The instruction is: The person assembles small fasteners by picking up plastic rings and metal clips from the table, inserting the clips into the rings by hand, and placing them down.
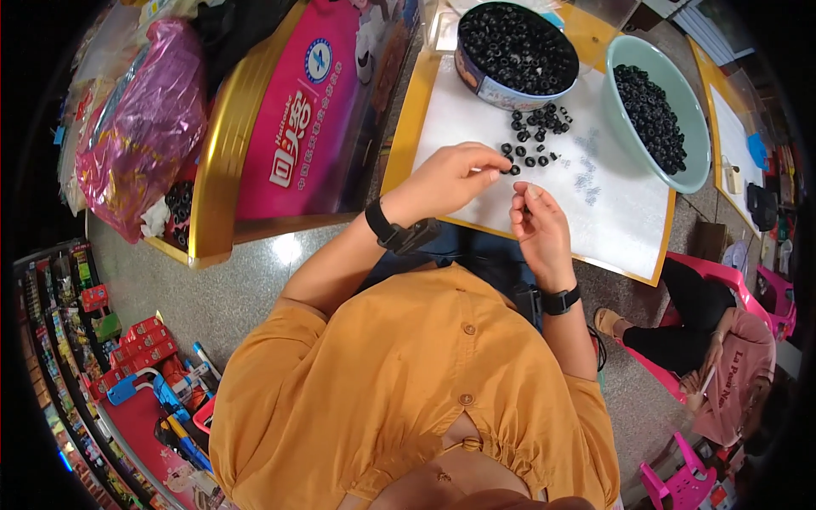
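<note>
At the near edge of the white work surface, my left hand (455, 180) reaches in with thumb and index finger drawn together. A small black ring (514, 170) shows at those fingertips. My right hand (542, 228) is just to its right, palm turned up and fingers curled in a pinch. Something dark shows between its fingers, too small to name. Beyond both hands lie several loose black rings (542, 161), scattered on the white sheet (476, 204). A round tin (510, 96) full of similar black pieces stands behind them.
To the right of the tin, a pale green basin (699, 144) holds more black pieces. Small greyish bits (586, 174) lie on the sheet. A pink display counter (289, 127) with a gold edge is at left. A person sits on a pink chair (650, 374) at right.
</note>
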Available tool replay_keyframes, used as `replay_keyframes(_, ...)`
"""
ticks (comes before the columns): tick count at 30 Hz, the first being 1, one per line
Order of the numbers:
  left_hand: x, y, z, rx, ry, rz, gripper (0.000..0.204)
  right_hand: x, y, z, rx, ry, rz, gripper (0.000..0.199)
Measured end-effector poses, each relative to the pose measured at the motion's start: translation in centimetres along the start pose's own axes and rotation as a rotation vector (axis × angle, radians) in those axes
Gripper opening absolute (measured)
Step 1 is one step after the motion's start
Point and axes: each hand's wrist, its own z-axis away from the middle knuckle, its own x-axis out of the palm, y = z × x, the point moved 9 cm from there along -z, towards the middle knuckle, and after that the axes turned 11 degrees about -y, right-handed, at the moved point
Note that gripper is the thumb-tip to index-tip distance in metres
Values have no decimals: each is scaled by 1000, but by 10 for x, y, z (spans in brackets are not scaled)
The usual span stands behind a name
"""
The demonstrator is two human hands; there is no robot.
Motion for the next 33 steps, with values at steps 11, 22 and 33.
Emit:
replay_keyframes(11,14,-18,52,-70,-13,-24,20,44,70,13,-29,-329,2033,13)
replay_keyframes(22,24,-13,90,-29,38,94,20,36,135,-1,85,-601,2234,20)
replay_keyframes(33,22,-34,79,-133,28,224,20,63,-12,13,15,-307,1708,21)
